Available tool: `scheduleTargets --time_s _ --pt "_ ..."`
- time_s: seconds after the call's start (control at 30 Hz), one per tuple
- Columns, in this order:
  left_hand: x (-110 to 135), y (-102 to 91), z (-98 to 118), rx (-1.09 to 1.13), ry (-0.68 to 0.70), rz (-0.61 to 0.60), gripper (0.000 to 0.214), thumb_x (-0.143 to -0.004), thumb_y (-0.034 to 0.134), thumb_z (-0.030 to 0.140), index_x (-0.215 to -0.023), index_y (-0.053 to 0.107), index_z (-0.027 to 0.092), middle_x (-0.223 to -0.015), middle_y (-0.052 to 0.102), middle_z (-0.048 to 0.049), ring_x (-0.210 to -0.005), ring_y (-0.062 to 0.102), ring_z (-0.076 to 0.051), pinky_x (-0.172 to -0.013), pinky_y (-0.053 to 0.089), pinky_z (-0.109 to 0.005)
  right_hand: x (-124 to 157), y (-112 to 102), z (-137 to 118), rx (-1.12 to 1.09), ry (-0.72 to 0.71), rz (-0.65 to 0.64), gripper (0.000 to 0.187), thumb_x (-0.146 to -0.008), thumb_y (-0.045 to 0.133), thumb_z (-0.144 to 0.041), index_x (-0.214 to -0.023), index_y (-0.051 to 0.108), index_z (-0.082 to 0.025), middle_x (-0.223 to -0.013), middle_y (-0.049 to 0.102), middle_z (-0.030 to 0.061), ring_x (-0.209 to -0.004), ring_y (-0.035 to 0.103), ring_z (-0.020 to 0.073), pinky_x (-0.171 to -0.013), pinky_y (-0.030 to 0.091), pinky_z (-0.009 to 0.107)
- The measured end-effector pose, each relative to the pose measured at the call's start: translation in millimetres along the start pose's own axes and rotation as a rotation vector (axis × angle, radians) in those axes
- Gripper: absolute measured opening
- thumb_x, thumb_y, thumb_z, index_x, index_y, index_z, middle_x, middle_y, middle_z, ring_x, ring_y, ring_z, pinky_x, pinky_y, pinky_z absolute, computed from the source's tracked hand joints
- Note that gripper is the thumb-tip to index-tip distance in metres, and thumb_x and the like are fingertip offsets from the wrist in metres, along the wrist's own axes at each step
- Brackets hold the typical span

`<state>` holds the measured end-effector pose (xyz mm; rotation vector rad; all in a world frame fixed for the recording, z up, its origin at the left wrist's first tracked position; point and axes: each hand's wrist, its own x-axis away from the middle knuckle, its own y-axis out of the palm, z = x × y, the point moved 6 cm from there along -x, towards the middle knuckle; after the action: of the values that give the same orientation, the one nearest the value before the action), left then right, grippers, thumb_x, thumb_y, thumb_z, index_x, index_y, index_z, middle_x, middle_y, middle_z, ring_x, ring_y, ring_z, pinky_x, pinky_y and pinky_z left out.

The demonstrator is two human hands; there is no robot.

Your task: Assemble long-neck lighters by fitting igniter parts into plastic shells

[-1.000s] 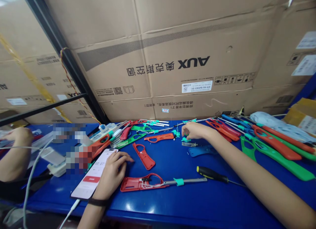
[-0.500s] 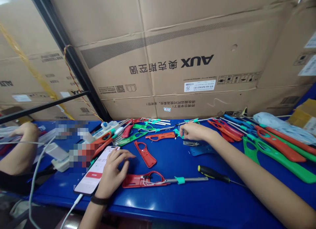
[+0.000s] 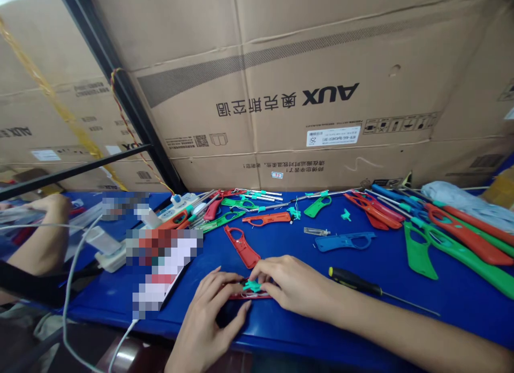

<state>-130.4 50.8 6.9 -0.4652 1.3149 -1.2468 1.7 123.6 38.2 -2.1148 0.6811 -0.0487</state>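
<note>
The small green plastic piece sits between your two hands, directly above the red lighter shell half, and your right hand has it pinched between thumb and forefinger. Your right is the hand that controls it; your left hand reaches in from the other side, its forefinger coming right up beside the piece. Your left fingers arch over the left end of the shell with the thumb spread on the near side; whether they actually clamp it, I cannot tell. The shell's long axis runs left to right in front of you, mostly under your hands, so whether the green piece touches its inside is hidden.

Under everything is a smooth blue tabletop. Just beyond your right fingers lies a loose red shell half, slanting away. A black-and-yellow screwdriver lies past your right forearm, and a blue shell half farther back. A large AUX carton walls off the rear, its print upside down. At far left, a co-worker's forearm rests well apart from your hands.
</note>
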Motion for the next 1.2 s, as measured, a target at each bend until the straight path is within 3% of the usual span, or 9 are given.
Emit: scheduleTargets --time_s 0.2,0.4,0.63,0.9,1.2 --pt "3.1 -0.3 0.6 0.104 -0.023 0.025 0.011 -0.086 0.056 0.021 -0.094 0.063 0.024 -0.102 0.061 -0.0061 -0.102 0.056 -0.021 -0.087 0.049 -0.035 4.3 4.7 5.2 -0.003 0.053 0.017 0.021 -0.081 0.052 -0.006 -0.094 0.062 -0.02 -0.092 0.069 0.0021 -0.08 0.064 0.0143 -0.069 0.046 0.021" --pt "4.0 0.7 0.7 0.146 -0.02 0.039 0.016 -0.085 0.059 0.018 -0.097 0.064 0.026 -0.103 0.061 -0.0044 -0.1 0.057 -0.019 -0.086 0.049 -0.032 2.7 3.4 3.7 0.0 0.086 0.034 0.02 -0.079 0.052 -0.005 -0.09 0.061 -0.019 -0.086 0.069 0.0009 -0.072 0.063 0.0127 -0.063 0.044 0.02" --pt "5.9 1.3 1.2 0.167 0.017 0.06 0.016 -0.085 0.059 0.017 -0.097 0.066 0.026 -0.105 0.063 -0.0048 -0.099 0.059 -0.019 -0.086 0.05 -0.032 3.3 0.4 5.1 0.045 0.112 0.026 0.019 -0.079 0.053 -0.006 -0.089 0.063 -0.019 -0.082 0.069 0.001 -0.069 0.063 0.0134 -0.061 0.043 0.021" --pt "3.1 2.8 -1.2 0.183 -0.025 -0.036 0.019 -0.088 0.054 0.02 -0.101 0.066 0.027 -0.108 0.062 -0.0063 -0.1 0.06 -0.02 -0.084 0.052 -0.031 9.1 3.0 3.6 0.07 0.137 -0.012 0.02 -0.08 0.053 -0.01 -0.092 0.064 -0.021 -0.086 0.072 0.0 -0.072 0.066 0.0148 -0.062 0.043 0.023" --pt "2.7 3.1 -0.7 0.184 -0.034 -0.056 0.02 -0.089 0.053 0.019 -0.1 0.066 0.028 -0.11 0.061 -0.0061 -0.101 0.059 -0.02 -0.084 0.053 -0.031 13.9 3.3 9.4 0.103 0.084 0.02 0.014 -0.085 0.055 -0.015 -0.093 0.064 -0.022 -0.092 0.071 -0.0003 -0.083 0.066 0.0166 -0.07 0.044 0.025"
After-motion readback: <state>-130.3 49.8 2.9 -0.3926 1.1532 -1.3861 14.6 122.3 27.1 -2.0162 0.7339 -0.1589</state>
